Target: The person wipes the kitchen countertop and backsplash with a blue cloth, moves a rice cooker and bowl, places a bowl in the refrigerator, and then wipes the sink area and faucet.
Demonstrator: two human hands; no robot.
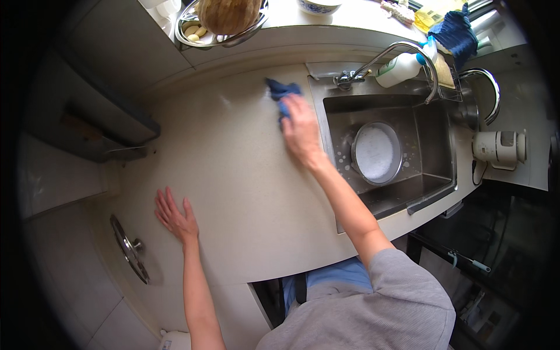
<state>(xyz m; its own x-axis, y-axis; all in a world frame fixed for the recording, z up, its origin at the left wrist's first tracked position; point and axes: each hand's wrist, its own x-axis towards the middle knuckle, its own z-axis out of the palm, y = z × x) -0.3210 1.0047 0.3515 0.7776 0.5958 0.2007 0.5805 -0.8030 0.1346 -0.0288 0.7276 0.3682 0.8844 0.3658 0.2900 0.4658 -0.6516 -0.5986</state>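
Observation:
My right hand point(302, 129) presses a blue cloth point(282, 91) onto the pale countertop point(232, 175), just left of the sink. Part of the cloth is hidden under my fingers, and the hand is slightly blurred. Farther left, my left hand point(177, 216) rests with fingers spread on the same counter and holds nothing. A glass pot lid with a metal rim and knob point(131, 249) leans on edge against the wall beyond that hand. In the stainless steel sink point(393, 109) stands a round metal pot point(377, 153) filled with white suds.
A curved faucet point(431, 72) arches over the sink, with a white spray bottle point(398, 70) behind it. At the right stands a beige appliance point(498, 148) with a cord. On the sill are a metal tray point(179, 33) and a patterned bowl point(319, 6). A dark unit point(127, 118) juts out at left.

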